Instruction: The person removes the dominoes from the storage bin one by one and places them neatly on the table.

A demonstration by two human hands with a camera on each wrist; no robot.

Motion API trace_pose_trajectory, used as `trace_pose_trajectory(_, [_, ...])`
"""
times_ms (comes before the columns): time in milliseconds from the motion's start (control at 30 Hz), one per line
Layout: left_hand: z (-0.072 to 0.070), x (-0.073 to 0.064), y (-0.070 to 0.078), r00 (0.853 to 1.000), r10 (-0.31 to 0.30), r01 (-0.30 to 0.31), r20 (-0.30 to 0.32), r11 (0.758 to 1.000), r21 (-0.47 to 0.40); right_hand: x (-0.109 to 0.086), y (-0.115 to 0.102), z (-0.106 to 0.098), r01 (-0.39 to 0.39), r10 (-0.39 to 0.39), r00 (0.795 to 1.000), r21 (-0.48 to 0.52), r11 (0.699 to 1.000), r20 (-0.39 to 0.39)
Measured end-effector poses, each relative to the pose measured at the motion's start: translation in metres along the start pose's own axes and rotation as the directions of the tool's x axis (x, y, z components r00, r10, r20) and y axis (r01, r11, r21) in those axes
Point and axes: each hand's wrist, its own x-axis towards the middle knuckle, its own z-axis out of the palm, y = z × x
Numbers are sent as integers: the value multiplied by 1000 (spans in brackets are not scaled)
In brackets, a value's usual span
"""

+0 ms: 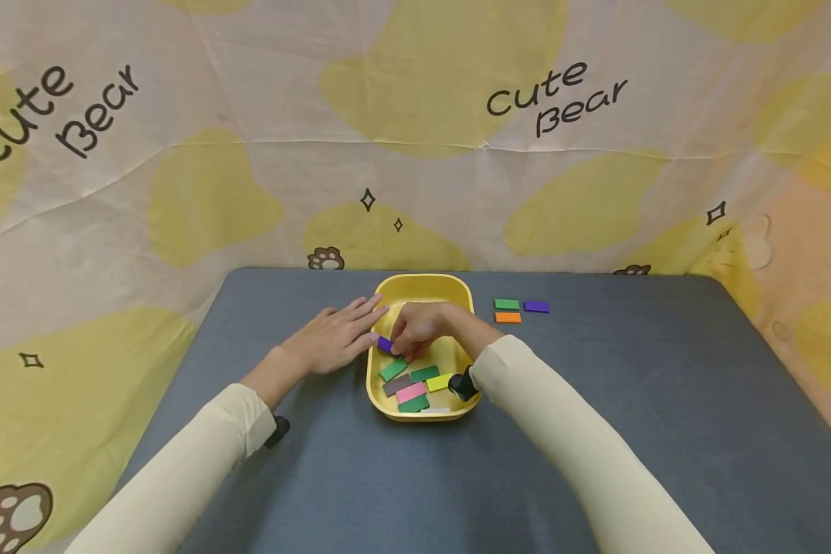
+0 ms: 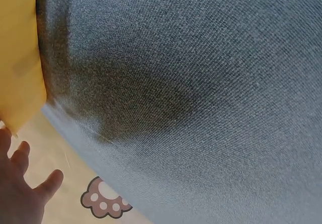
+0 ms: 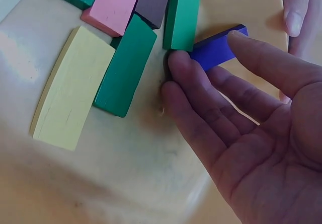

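Note:
Inside a yellow tray (image 1: 422, 289), my right hand (image 1: 418, 327) reaches down with its fingers curled. In the right wrist view, its thumb and fingers pinch a purple-blue wooden block (image 3: 215, 52) near the tray's left wall. Beside those fingertips lies a green block (image 3: 182, 17). My left hand (image 1: 335, 338) has its fingers stretched out, with the fingertips at the tray's left rim. Toward the near end of the tray are a pink block (image 1: 411, 392), a brown block (image 1: 397, 385), a yellow block (image 1: 439, 382) and other green ones. A whitish block there is partly hidden.
On the grey table (image 1: 595, 423), right of the tray, lie a green block (image 1: 506, 305), an orange block (image 1: 508, 317) and a purple block (image 1: 536, 307). A patterned cloth (image 1: 415, 77) hangs behind the table's far edge.

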Motion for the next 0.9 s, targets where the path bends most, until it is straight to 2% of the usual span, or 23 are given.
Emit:
trace_pose_trajectory(400, [0, 0, -1, 1000, -7, 7, 9, 1000, 2, 11, -4, 7, 38, -38, 998, -3, 999, -57])
trace_pose_trajectory(900, [0, 1, -1, 1000, -7, 7, 10, 1000, 9, 10, -5, 7, 87, -85, 992, 21, 996, -89])
